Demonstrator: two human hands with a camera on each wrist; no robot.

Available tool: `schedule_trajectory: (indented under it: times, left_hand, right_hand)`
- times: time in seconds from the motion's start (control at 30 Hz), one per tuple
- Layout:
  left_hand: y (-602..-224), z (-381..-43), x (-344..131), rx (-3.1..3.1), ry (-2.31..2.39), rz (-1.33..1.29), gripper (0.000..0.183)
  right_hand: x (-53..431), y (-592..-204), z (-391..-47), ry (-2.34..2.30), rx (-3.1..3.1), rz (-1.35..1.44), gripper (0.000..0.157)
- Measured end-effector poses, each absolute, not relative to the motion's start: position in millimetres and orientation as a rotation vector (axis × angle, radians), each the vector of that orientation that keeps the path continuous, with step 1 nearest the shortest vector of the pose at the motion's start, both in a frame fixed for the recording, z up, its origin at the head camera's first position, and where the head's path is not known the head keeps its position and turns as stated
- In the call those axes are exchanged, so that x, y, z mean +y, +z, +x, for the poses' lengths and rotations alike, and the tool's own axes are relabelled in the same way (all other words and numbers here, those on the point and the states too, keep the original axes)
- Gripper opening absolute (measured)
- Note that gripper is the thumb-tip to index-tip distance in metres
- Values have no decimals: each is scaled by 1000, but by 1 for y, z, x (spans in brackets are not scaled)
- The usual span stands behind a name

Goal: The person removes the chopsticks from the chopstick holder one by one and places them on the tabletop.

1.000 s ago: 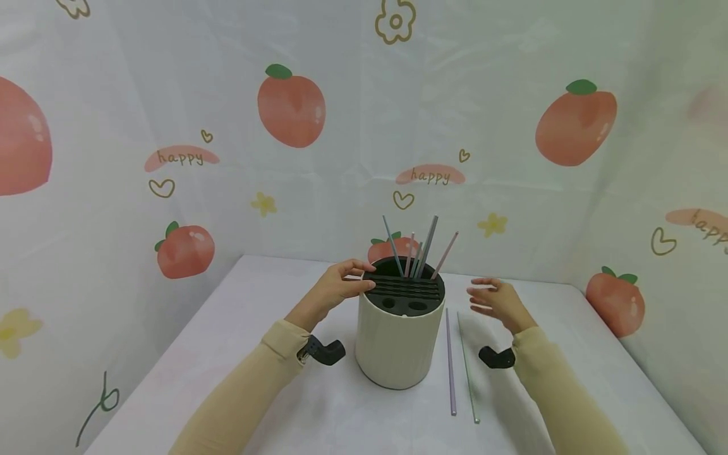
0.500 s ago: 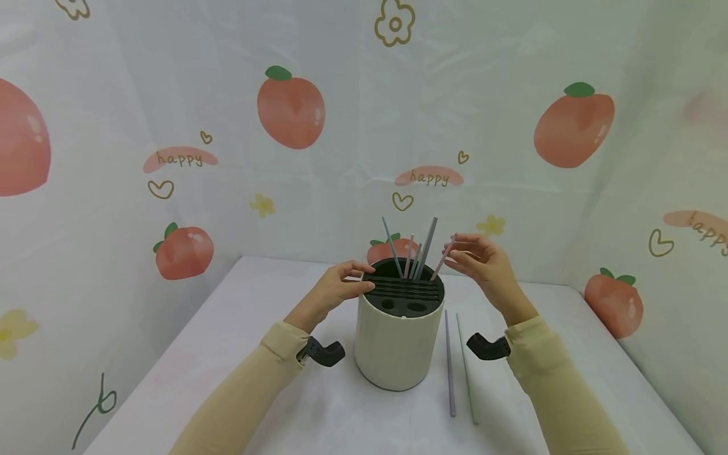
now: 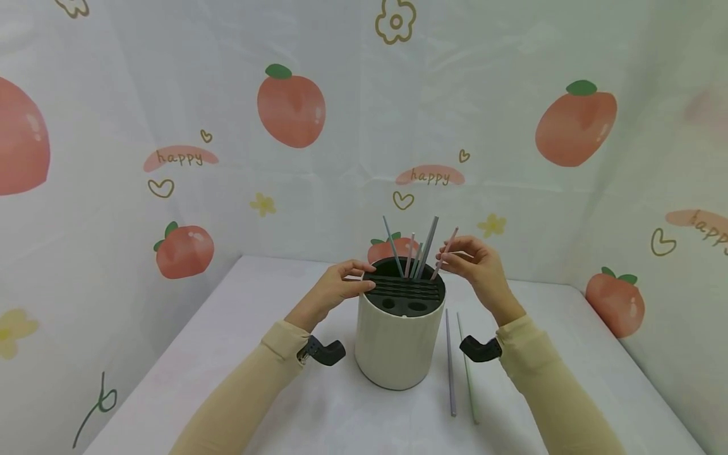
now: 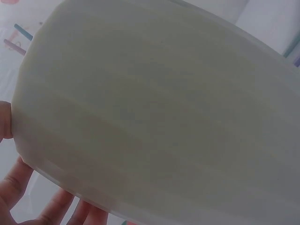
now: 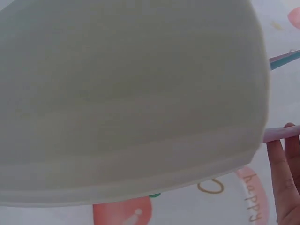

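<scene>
A cream, ribbed utensil holder (image 3: 398, 354) stands upright, topped by a black slotted insert (image 3: 405, 289). My left hand (image 3: 332, 287) rests on its left rim, thumb and fingers touching the edge; in the left wrist view those fingers (image 4: 56, 206) lie along the holder's side. On the right, my right hand (image 3: 474, 265) pinches the upper part of a pink chopstick (image 3: 451, 239) whose lower end is inside the rear opening. Several other thin pastel chopsticks lean there, among them a blue one (image 3: 392, 243) and a thicker grey one (image 3: 430, 239). The holder's wall fills most of both wrist views.
A purple chopstick (image 3: 450, 366) and a green chopstick (image 3: 469, 385) lie side by side on the white table (image 3: 296, 392), right of the holder. Behind hangs a white fruit-print cloth (image 3: 341, 177). A black wrist camera (image 3: 482, 349) shows below the right hand.
My right hand has come up and left from beside the holder to the pink chopstick and now pinches it. My left hand has stayed at the rim.
</scene>
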State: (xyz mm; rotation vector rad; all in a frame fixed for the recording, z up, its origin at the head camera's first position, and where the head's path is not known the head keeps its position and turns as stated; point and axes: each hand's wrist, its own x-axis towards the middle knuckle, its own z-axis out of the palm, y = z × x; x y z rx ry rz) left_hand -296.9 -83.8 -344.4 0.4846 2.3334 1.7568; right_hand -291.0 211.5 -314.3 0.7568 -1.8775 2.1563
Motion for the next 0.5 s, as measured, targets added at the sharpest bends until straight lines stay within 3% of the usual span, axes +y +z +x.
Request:
schedule_trajectory:
  times: [0.3,0.5]
  left_hand:
    - [-344,-297,-84,2335,1754,494,36]
    - [-345,-297,-84,2334,1752,492,36]
  right_hand:
    - [225,-239,-283,2237,-1415,848,24]
    - [259,-195,-272,2314,-1224,697,31]
